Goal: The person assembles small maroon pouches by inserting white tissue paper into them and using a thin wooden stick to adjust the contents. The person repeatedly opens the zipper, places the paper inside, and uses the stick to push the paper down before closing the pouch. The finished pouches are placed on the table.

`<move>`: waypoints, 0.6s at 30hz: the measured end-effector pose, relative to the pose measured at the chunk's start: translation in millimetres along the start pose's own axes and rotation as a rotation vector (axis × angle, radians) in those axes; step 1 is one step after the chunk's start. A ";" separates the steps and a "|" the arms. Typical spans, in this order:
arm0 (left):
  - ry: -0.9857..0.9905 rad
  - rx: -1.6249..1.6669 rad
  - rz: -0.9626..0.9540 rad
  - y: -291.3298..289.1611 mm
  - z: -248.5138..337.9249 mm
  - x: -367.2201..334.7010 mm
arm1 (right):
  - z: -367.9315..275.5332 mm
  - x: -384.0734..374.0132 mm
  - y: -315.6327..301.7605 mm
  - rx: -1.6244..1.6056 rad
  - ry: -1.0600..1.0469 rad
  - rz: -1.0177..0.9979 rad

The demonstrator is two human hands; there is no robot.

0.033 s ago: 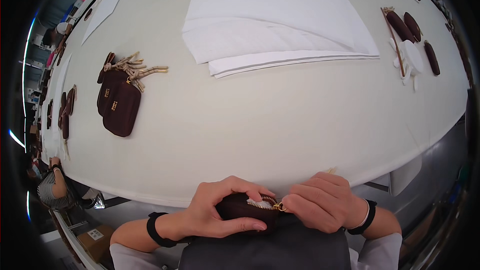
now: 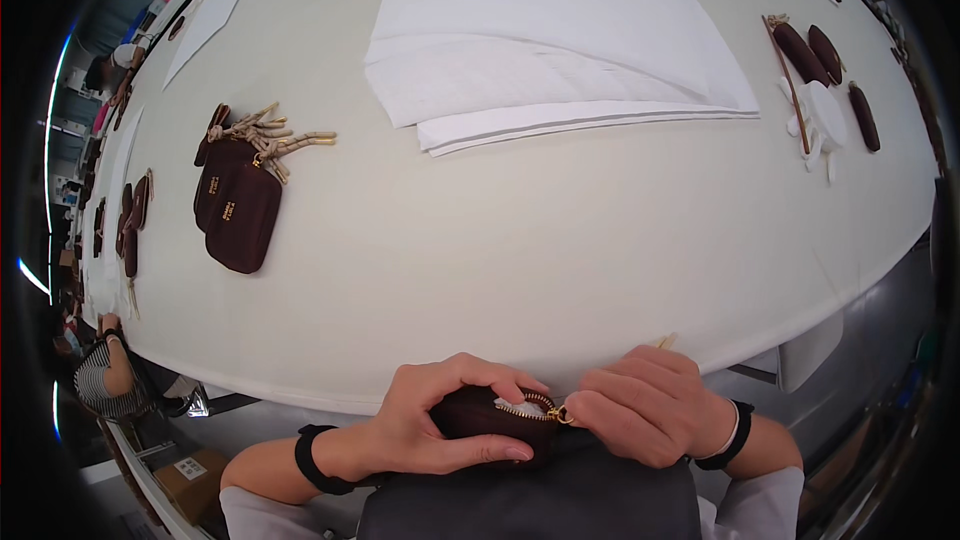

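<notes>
Head view, L to R. Far left: co-worker in striped top [image 2: 105, 385], hand at the edge of the off-white table [image 2: 450, 270]. Just above that hand, small dark brown pieces [image 2: 130, 225] lie on the table. Cardboard box [image 2: 190, 480] below table level.

Next, pile of dark brown pouches [image 2: 243, 215], overlapping, gold print on the faces, knotted beige cords [image 2: 280, 140] at the top end.

Left hand [image 2: 430, 420]: wrapped around the brown pouch [image 2: 465, 415], thumb on the near side, fingers on the far side. Pouch sits between the hands, just off the near table edge, above dark grey cloth [image 2: 530, 500]; can't tell if they touch. Zip partly undone, white filling [image 2: 522, 407] showing in the gap.

Stack of white sheets [image 2: 560, 50] farther back on the table.

Gold zip pull [image 2: 562, 414] at the pouch's right end. Right hand [image 2: 650, 405]: fingers curled, pinching that pull. Pale cord tip [image 2: 667, 341] pokes out above the knuckles.

Far right: slim brown pouches [image 2: 800, 52] beside crumpled white fabric [image 2: 822, 115].
</notes>
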State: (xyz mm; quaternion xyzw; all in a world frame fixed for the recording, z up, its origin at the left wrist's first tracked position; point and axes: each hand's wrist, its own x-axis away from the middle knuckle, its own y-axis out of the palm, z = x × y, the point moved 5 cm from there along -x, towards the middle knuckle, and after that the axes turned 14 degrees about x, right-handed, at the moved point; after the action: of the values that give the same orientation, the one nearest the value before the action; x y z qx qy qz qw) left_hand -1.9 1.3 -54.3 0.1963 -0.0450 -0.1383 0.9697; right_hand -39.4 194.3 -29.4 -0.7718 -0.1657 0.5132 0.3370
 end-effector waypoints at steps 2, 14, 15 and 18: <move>0.032 -0.068 -0.051 -0.1 0.6 0.9 | -0.2 0.0 -2.0 0.004 -0.002 0.014; 0.025 -0.271 -0.150 18.2 1.5 -3.9 | -0.7 -16.9 -10.7 0.079 -0.114 -0.002; 0.032 -0.282 -0.161 18.8 3.1 -2.8 | -0.5 -16.8 -11.5 0.073 -0.112 -0.001; 0.035 -0.095 -0.057 19.6 0.8 -0.8 | -1.8 -14.2 -15.2 0.052 -0.110 -0.003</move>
State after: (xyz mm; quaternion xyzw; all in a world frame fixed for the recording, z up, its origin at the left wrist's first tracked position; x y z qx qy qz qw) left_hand 2.1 18.5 -45.8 0.1535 -0.0157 -0.1645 0.9742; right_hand -42.4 196.0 -8.8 -0.7331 -0.1715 0.5585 0.3482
